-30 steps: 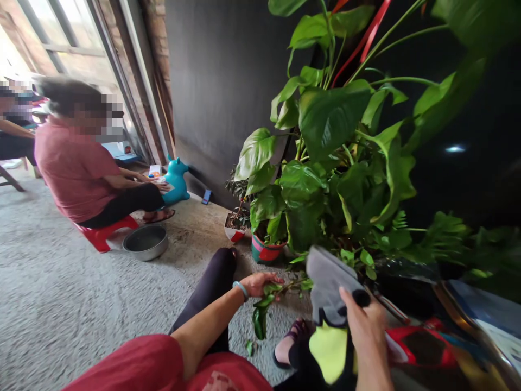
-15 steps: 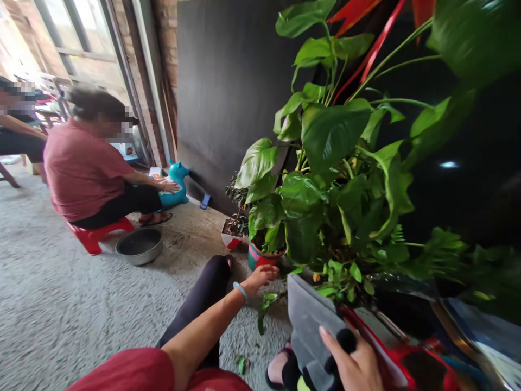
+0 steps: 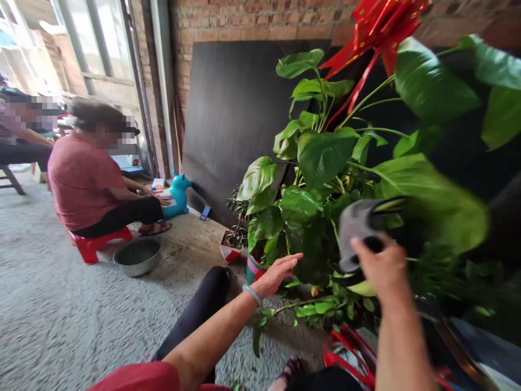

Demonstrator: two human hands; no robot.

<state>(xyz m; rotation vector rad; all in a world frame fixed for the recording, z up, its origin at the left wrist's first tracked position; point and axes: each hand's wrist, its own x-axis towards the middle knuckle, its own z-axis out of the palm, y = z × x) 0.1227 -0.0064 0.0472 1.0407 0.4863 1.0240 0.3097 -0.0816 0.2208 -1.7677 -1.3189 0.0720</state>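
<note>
Behind big blurred leaves at the right, the plant's (image 3: 325, 157) own pot is hidden. Low in front, the right hand (image 3: 376, 266) grips a grey cloth (image 3: 358, 228) raised against the foliage, while the left hand (image 3: 279, 271) reaches open, fingers spread, toward a lower leaf. Two small pots (image 3: 230, 247) hold small plants. Left on the floor, a metal bowl (image 3: 136, 255) sits; its contents are unclear.

The plant (image 3: 325, 179) is being flanked on its left by a seated person (image 3: 87, 182). A bowl (image 3: 137, 256) is lying before that person's stool (image 3: 91, 244). A board (image 3: 236, 119) is leaning behind the plant.
</note>
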